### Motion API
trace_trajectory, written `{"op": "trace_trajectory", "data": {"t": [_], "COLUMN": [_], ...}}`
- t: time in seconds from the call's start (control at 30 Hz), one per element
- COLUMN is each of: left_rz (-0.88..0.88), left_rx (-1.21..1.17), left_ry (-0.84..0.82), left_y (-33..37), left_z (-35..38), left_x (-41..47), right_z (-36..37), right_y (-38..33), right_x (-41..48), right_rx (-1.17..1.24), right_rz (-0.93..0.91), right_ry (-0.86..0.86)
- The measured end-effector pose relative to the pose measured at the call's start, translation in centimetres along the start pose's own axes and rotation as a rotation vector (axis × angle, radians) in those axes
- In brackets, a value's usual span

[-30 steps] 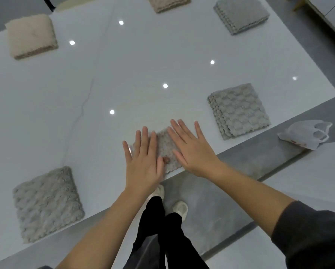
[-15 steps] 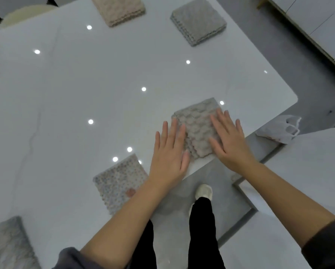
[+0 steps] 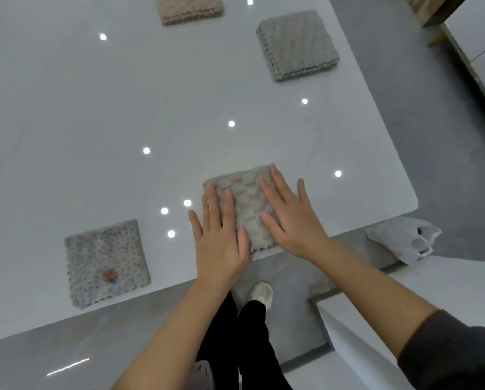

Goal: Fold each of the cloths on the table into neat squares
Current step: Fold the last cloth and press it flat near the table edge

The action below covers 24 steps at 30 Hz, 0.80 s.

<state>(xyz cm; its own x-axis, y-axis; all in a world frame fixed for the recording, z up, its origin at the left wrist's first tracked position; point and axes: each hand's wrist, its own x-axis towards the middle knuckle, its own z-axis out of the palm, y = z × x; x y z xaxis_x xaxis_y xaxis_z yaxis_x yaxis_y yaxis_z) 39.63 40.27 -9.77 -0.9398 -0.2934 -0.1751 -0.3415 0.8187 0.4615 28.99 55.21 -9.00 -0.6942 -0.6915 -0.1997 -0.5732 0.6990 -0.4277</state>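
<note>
As I look down, my left hand (image 3: 221, 243) and right hand (image 3: 290, 218) press flat, fingers (image 3: 211, 205) spread and gripping nothing, on a folded grey cloth (image 3: 245, 198) at the desk (image 3: 123, 108) edge.

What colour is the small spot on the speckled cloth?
Reddish-orange, on the speckled cloth, seen in the head view.

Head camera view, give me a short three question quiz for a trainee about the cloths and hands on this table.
1. True or false: both hands lie flat, palms down, on one folded cloth.
2. The speckled cloth with the reddish spot lies on which side of the pressed cloth? A) the person's left B) the person's right C) beyond it
3. How many folded cloths show in full on the far part of the table?

Key
1. True: left hand and right hand press the grey-beige cloth.
2. A: speckled cloth.
3. One, the grey cloth; the beige cloth is cut off.
</note>
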Motion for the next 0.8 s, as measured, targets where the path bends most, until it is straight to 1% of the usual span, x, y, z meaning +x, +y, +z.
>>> {"op": "trace_trajectory", "data": {"t": [0.07,0.17,0.3,0.47,0.57,0.63,0.67,0.73,0.8], "left_rz": [-0.008,0.029,0.006,0.098,0.177,0.24,0.277,0.378,0.538], "left_rx": [0.024,0.104,0.142,0.206,0.221,0.183,0.168,0.173,0.223], "left_ry": [0.003,0.019,0.013,-0.026,-0.04,-0.034,-0.032,-0.036,-0.074], "left_y": [0.5,1.1,0.5,0.5,-1.0,-2.4,-3.0,-3.7,-3.6], "left_z": [0.2,0.6,0.5,0.2,-2.4,-4.9,-6.0,-7.8,-8.8], "left_x": [0.0,0.2,0.2,0.5,1.0,2.5,3.8,6.9,10.2], "right_z": [0.1,0.1,0.1,0.9,-0.7,-2.0,-2.5,-3.1,-3.1], "right_y": [0.1,0.2,0.3,-0.5,0.9,1.9,2.3,2.8,2.9], "right_x": [0.3,0.7,0.3,0.4,-0.5,-1.4,-1.8,-2.2,-2.0], "right_rx": [-0.038,-0.097,-0.153,-0.216,-0.202,-0.255,-0.302,-0.384,-0.438], "right_rz": [-0.012,-0.026,-0.012,-0.055,-0.096,-0.187,-0.272,-0.515,-0.765], "right_ry": [-0.021,-0.024,-0.024,-0.026,0.0,0.037,0.05,0.061,0.032]}}
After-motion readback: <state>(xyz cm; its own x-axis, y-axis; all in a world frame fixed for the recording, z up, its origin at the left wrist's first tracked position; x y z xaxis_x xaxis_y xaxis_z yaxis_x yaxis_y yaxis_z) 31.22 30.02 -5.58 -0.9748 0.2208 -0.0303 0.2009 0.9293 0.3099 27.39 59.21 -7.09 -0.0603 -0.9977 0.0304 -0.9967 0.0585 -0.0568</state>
